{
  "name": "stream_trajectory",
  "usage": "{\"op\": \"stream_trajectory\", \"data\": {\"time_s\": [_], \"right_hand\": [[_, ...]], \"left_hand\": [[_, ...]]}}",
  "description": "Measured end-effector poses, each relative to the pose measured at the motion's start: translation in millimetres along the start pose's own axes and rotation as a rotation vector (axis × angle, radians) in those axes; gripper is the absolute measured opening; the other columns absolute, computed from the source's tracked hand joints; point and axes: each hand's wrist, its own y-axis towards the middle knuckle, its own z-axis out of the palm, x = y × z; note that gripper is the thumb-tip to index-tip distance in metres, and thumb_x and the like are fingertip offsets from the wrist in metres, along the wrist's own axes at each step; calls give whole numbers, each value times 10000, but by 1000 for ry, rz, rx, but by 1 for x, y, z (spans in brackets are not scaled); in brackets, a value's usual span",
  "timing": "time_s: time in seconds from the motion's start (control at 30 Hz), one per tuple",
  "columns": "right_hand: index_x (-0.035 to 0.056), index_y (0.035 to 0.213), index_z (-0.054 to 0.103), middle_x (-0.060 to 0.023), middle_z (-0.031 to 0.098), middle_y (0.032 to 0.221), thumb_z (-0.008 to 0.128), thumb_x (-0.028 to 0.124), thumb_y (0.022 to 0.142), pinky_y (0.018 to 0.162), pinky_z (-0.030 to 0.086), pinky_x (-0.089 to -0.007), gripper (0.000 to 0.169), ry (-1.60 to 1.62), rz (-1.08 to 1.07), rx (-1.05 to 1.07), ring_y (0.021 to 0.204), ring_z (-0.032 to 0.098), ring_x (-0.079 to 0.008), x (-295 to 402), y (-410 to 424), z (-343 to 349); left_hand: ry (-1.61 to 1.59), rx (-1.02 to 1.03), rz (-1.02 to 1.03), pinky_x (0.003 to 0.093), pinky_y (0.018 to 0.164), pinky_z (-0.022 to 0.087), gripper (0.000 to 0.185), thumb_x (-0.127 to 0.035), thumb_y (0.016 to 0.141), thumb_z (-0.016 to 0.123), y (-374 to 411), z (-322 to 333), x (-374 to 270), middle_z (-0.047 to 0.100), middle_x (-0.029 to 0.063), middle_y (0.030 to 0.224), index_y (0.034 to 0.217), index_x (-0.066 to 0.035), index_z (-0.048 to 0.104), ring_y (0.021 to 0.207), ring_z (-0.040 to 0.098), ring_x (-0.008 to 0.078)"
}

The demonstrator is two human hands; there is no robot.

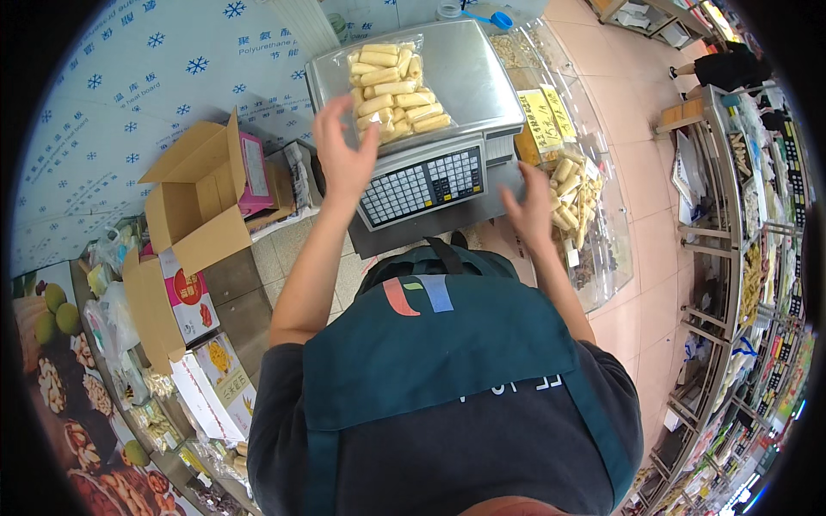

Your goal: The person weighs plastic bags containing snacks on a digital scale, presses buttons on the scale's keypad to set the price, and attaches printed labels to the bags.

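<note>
A clear plastic bag of pale yellow roll-shaped food [397, 97] lies on the steel platter [468, 77] of a weighing scale. My left hand [347, 151] is at the bag's lower left corner, fingers spread, with its thumb overlapping the bag's edge. Whether it touches the plastic I cannot tell. A small white spot shows by the thumb tip. Below the platter is the scale's keypad [423, 187], with rows of white keys. My right hand [530, 205] hovers right of the keypad, thumb and fingers apart and holding nothing. Close beside it lie more bagged rolls [568, 193].
Clear display bins [600, 258] line the right side, with yellow handwritten signs [545, 119] on them. On my left stand an open cardboard box [200, 200] and a white printed carton [216, 390]. Stocked shelves [729, 193] run along the far right, where a person in dark clothing [726, 68] appears.
</note>
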Motion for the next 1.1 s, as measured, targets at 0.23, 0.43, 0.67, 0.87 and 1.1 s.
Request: {"op": "stream_trajectory", "data": {"time_s": [0.23, 0.43, 0.67, 0.87, 1.1], "right_hand": [[-62, 1288, 442, -244, 535, 1223, 708, 412, 795, 947, 435, -403, 734, 83, 315, 357, 1136, 526, -371, -21, -5, 77], [-46, 1181, 497, -218, 574, 1097, 745, 415, 751, 867, 467, -411, 677, -8, 326, 334, 1023, 570, -360, -18, -3, 81], [-22, 1196, 438, -184, 526, 1114, 774, 444, 713, 843, 480, -419, 751, -81, 304, 320, 1014, 558, -363, -4, -10, 83], [-20, 1186, 448, -197, 530, 1109, 771, 455, 709, 838, 482, -419, 747, -78, 362, 289, 1014, 563, -362, -3, -7, 87], [-36, 1023, 571, -204, 633, 958, 768, 436, 723, 798, 479, -402, 593, 106, 478, 273, 906, 623, -340, -7, 3, 82]], "left_hand": [[-61, 376, 250, 316, 685, 527, 185, -21, 765, 676, -88, -9, -16, 650, 85, 975, 941, -64, 641, 810, 647, 257], [58, 701, 196, 351, 649, 519, 180, -122, 791, 671, -131, -9, 8, 627, 41, 907, 962, -97, 620, 785, 644, 255], [239, 975, 297, 366, 559, 516, 275, -169, 794, 657, -169, 4, 36, 577, 39, 992, 1048, -110, 570, 673, 635, 258], [312, 875, 434, 339, 462, 496, 204, -156, 804, 581, -172, 13, 35, 569, 70, 1068, 1001, -105, 566, 553, 615, 223], [533, 848, 582, 300, 448, 453, 336, -188, 823, 566, -179, 18, 35, 463, 94, 1409, 1154, -132, 578, 497, 552, 163]]}}
